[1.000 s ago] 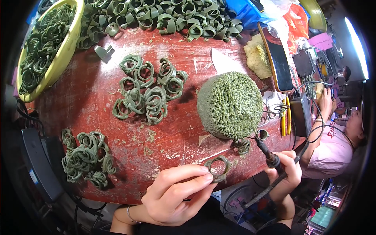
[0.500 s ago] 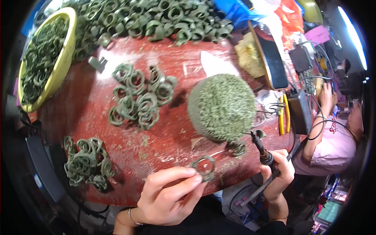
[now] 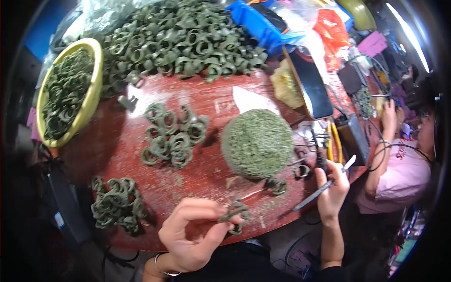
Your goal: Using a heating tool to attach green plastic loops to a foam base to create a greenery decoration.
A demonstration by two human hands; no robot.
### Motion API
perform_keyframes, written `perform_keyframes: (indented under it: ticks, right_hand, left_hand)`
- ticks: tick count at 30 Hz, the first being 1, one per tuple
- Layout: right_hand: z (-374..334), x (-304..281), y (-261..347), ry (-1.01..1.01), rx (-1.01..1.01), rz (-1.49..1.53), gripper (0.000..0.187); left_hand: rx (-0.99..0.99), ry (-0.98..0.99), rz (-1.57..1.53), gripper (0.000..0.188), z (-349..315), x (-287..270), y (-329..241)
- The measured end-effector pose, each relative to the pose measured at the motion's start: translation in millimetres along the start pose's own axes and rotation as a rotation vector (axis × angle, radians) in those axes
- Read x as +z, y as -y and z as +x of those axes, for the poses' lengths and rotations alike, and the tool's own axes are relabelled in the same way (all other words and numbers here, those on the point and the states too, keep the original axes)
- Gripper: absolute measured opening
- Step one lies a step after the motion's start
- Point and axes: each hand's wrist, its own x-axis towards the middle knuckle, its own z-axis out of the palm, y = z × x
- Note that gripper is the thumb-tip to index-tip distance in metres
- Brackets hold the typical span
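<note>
Now the view is sitting closer over the round red table [image 3: 136, 141] than half a second ago, and everything on it is lying a little lower and further left in the picture. The left hand [image 3: 192, 235] has been turning: the green ring [image 3: 235, 217], which was showing as an open circle at the fingertips a second ago, is now tilting edge-on, pinched between thumb and forefinger just above the table's near edge. The palm is facing up and to the right, the fingers are curling inward, and a thin bangle is circling the wrist at the lower edge of the picture.

The right hand [image 3: 332, 190] is reaching up from below at the table's right rim, its forearm running almost straight up. It is clenching a slim dark tool [image 3: 319, 191]; the upper end, which was pointing toward the ring earlier, is now standing near a small ring beside the dome, while the lower end is slanting down and left past the table edge. Whether the tip is touching anything I cannot tell.

Between the two hands, the green textured dome [image 3: 257, 143] is sitting on the table, well apart from the held ring. A cluster of green rings [image 3: 173, 136] is lying left of the dome, another bunch [image 3: 115, 204] is sitting near the left hand, and a yellow bowl [image 3: 91, 101] full of rings is resting at the far left. Another person in a pink shirt [image 3: 399, 176] is working at the right.
</note>
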Motion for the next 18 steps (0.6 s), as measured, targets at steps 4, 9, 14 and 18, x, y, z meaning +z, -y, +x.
perform_keyframes:
  ticks: [4, 9, 14, 18]
  right_hand:
    - [0.5, 1.7, -0.8, 0.013, 0.004, -0.034, 0.022]
    - [-4.3, 1.1, 2.3, -0.166, -0.069, 0.058, 0.019]
    - [-19.3, -2.4, 28.8, -0.155, -0.184, 0.311, 0.038]
    - [-35.9, 12.9, 55.0, -0.045, -0.261, 0.563, 0.055]
  left_hand:
    - [-0.036, 0.065, -0.109, 0.019, 1.2, -3.5, -4.2]
    - [-0.110, 0.093, -0.234, 0.017, 0.5, -4.6, -4.2]
    - [-0.267, 0.132, -0.404, 0.016, -1.3, -9.2, -9.4]
    - [-0.554, 0.177, -0.703, 0.015, -2.5, -17.7, -7.6]
